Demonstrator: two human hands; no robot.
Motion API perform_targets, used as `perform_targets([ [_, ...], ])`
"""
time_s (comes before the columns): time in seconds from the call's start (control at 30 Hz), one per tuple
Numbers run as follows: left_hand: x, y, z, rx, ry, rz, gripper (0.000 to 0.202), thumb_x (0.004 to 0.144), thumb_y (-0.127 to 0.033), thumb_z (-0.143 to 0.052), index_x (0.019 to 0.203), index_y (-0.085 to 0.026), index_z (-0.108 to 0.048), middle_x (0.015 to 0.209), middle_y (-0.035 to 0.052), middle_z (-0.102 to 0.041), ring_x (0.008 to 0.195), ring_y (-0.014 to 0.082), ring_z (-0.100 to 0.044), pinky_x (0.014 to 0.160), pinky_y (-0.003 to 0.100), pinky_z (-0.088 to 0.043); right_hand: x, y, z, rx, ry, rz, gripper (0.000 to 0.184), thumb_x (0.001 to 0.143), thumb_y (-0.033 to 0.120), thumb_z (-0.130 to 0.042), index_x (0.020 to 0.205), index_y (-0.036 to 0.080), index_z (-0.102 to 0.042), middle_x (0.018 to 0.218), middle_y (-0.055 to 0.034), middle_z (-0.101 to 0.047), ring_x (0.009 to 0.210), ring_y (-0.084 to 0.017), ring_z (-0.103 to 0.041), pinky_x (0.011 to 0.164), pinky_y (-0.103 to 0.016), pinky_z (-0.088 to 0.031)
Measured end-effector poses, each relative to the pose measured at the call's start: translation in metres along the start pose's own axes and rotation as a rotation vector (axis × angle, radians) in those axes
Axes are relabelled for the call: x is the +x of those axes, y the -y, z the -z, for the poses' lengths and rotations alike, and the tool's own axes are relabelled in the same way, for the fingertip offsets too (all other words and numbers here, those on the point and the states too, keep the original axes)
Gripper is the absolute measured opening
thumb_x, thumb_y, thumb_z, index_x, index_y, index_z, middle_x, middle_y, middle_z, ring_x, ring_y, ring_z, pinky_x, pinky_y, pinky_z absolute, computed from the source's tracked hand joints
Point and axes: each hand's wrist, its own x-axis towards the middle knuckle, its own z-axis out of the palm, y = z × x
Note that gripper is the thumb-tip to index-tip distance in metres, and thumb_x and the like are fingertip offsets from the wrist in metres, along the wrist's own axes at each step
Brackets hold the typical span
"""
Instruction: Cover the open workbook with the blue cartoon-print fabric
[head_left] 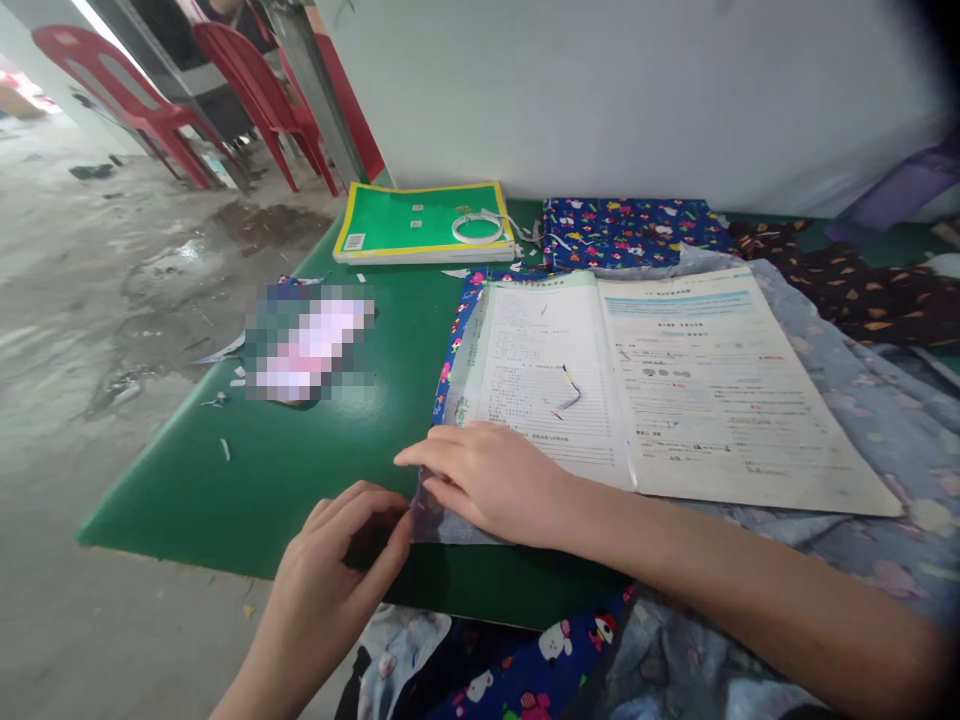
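Observation:
An open workbook [697, 380] with printed pages lies on blue cartoon-print cloth, whose grey-looking reverse shows as a flap [465, 528] along the lower edge. At the book's lower left corner, my left hand [337, 550] is closed, thumb and fingers pinching the edge of this cloth. My right hand [495, 480] lies across the lower left page and the flap, its index finger stretched left above the pinched corner. Part of the corner is hidden under its fingers. A small dark thread-like scrap [571, 388] rests on the left page.
A green book [420, 220] carries a white tape roll [478, 230] near the wall. Folded blue printed cloth [630, 230] sits beside it. A blurred-out flat object [311, 345] and paper scraps lie on the green table [187, 490]. Red chairs [255, 85] stand behind.

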Motion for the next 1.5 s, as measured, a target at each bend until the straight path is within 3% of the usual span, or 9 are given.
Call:
perform_targets([
  [0.1, -0.003, 0.000, 0.000, -0.024, 0.056, 0.011, 0.011, 0.082, -0.034, -0.055, 0.084, -0.024, -0.060, 0.081, 0.0005, -0.062, 0.069, 0.0151, -0.054, 0.062, 0.026, -0.044, -0.008, 0.009, -0.001, 0.114, -0.056, -0.130, 0.013, 0.086, 0.019, -0.049, 0.095, 0.019, -0.058, 0.089, -0.0003, -0.063, 0.074, -0.011, -0.054, 0.065, -0.024, -0.036],
  [0.23, -0.007, 0.003, -0.001, -0.032, 0.075, 0.038, 0.011, 0.081, -0.034, -0.056, 0.084, -0.024, -0.060, 0.078, -0.0001, -0.061, 0.068, 0.0153, -0.053, 0.062, 0.027, -0.043, -0.019, 0.013, -0.014, 0.059, -0.054, -0.177, 0.006, 0.082, 0.020, -0.053, 0.079, 0.018, -0.059, 0.077, 0.0012, -0.062, 0.067, -0.011, -0.052, 0.061, -0.025, -0.033],
  [0.47, -0.006, 0.004, 0.000, -0.155, 0.061, 0.078, 0.014, 0.083, -0.035, -0.054, 0.081, -0.023, -0.061, 0.081, 0.0008, -0.064, 0.076, 0.0168, -0.056, 0.066, 0.027, -0.044, -0.023, 0.013, -0.032, 0.091, -0.080, -0.167, 0.015, 0.085, 0.025, -0.051, 0.088, 0.018, -0.065, 0.081, -0.0001, -0.066, 0.073, -0.012, -0.056, 0.069, -0.025, -0.037],
  [0.93, 0.009, -0.013, -0.003, -0.178, 0.021, 0.022, 0.011, 0.086, -0.028, -0.050, 0.080, -0.021, -0.056, 0.076, 0.0000, -0.057, 0.072, 0.0150, -0.051, 0.065, 0.026, -0.040, -0.020, 0.013, -0.020, 0.338, -0.146, -0.296, 0.015, 0.079, 0.022, -0.056, 0.082, 0.019, -0.070, 0.072, 0.0017, -0.066, 0.061, -0.008, -0.054, 0.060, -0.020, -0.039],
  [1.5, 0.014, -0.012, -0.006, -0.223, 0.031, 0.015, 0.007, 0.086, -0.025, -0.049, 0.082, -0.021, -0.053, 0.078, -0.0007, -0.056, 0.073, 0.0144, -0.050, 0.065, 0.026, -0.039, -0.019, 0.006, -0.018, 0.483, -0.106, -0.402, 0.014, 0.077, 0.023, -0.054, 0.080, 0.020, -0.068, 0.068, 0.0036, -0.064, 0.058, -0.007, -0.052, 0.055, -0.021, -0.035],
])
